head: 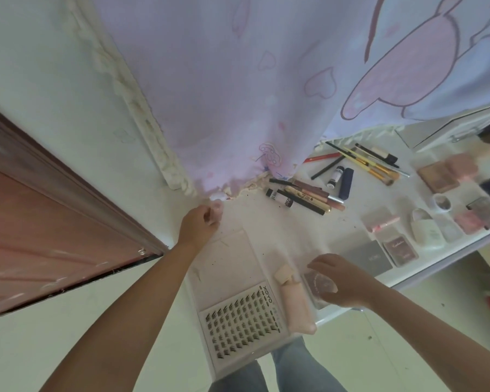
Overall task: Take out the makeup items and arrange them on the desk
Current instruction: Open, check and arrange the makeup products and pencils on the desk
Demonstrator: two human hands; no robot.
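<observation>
My left hand (199, 225) grips a small pale pink bottle (217, 211) at the desk's far left corner, by the curtain hem. At the front edge my right hand (341, 281) holds a round clear compact (320, 285). Between my hands lies an open white lash case (239, 301) with rows of dark lash clusters. A pink tube with a beige cap (293, 295) lies beside it. Pencils, mascaras and small tubes (306, 198) lie in the desk's middle. Brushes (375, 162) lie farther back. Palettes and blush boxes (447, 176) sit at the right.
A lilac cartoon-print curtain (238, 94) hangs over the back of the white desk (266, 222). A reddish-brown door (40, 222) stands at the left. A white pouch-shaped case (426, 229) and grey box (371, 257) lie near the front right edge. Pale floor lies below.
</observation>
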